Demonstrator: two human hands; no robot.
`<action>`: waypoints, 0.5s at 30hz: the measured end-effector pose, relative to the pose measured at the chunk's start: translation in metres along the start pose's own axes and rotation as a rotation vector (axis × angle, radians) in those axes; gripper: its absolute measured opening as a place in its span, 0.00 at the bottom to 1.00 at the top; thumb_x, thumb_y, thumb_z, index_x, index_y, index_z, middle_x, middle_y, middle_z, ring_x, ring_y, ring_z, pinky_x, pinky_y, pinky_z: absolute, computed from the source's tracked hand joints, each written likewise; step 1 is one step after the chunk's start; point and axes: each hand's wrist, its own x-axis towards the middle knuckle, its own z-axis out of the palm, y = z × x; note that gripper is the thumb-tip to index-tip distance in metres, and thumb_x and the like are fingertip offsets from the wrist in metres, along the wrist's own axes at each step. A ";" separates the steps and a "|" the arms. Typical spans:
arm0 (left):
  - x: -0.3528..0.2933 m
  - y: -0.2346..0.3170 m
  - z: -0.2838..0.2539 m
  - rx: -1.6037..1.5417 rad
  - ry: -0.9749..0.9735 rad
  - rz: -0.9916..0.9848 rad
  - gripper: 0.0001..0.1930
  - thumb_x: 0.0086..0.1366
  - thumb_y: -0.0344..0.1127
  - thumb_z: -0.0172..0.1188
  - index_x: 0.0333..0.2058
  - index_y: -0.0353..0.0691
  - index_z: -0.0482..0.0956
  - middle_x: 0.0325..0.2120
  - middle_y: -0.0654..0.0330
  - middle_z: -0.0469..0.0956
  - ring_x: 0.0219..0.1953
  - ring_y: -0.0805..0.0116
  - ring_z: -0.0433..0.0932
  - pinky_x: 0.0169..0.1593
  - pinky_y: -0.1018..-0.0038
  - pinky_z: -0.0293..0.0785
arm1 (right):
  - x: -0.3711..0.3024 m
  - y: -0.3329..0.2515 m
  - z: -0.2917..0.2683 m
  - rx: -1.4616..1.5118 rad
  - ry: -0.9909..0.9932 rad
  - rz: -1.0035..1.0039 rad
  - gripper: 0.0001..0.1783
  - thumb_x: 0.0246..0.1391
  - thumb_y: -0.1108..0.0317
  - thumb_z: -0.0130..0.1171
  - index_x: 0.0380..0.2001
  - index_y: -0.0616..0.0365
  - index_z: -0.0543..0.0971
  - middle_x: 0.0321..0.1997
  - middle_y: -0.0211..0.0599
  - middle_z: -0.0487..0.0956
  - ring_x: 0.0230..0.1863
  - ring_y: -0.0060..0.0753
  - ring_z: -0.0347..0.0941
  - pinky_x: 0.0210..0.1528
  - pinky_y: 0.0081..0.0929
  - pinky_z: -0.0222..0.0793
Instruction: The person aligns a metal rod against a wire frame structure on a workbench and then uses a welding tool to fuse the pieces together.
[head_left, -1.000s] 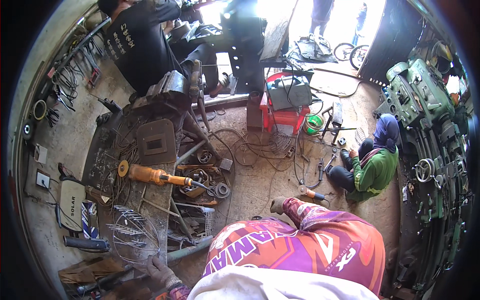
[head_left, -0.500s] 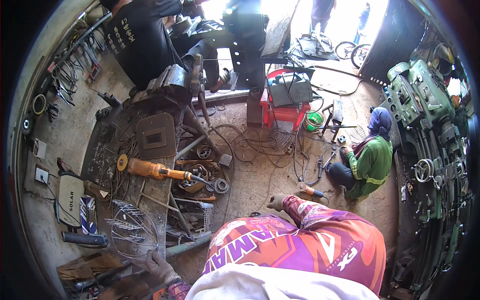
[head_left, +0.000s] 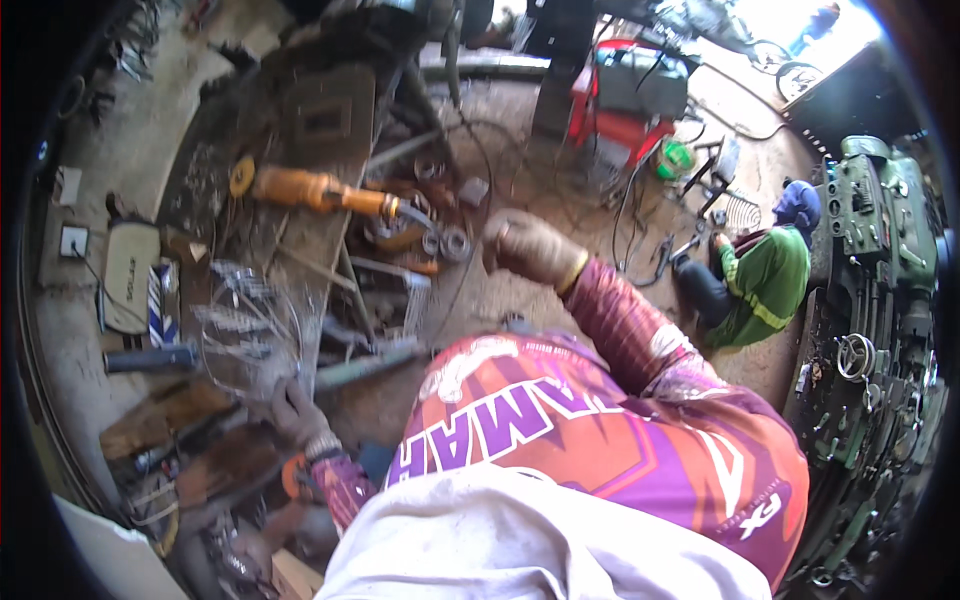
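Note:
My right hand [head_left: 535, 248], in a dirty work glove, is raised over the floor to the right of the workbench. Its fingers are curled in and nothing shows sticking out of them. My left hand [head_left: 297, 415], also gloved, is at the near corner of the workbench [head_left: 310, 330], its fingertips by a round wire frame [head_left: 250, 350]. Blur hides how its fingers lie and whether they touch the frame. An orange angle grinder [head_left: 320, 190] with a yellowish disc lies farther up the bench, away from both hands.
A person in green [head_left: 765, 285] crouches on the floor at the right, beside a large green machine [head_left: 880, 220]. A red stand [head_left: 580, 115] and a green bucket [head_left: 677, 160] are farther back. Cables cross the floor. Scrap metal [head_left: 230, 550] lies at lower left.
My right hand has risen and come closer to the bench, looking larger. The view has swung, so the bench and crouching person sit higher. My left hand stays near the bench corner.

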 end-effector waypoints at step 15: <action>-0.015 -0.004 0.000 -0.152 0.075 -0.009 0.14 0.71 0.37 0.60 0.47 0.32 0.79 0.43 0.53 0.83 0.45 0.64 0.80 0.52 0.68 0.75 | 0.036 -0.017 0.049 0.554 -0.649 -0.072 0.32 0.48 0.33 0.68 0.41 0.49 0.78 0.40 0.30 0.75 0.41 0.39 0.75 0.45 0.39 0.71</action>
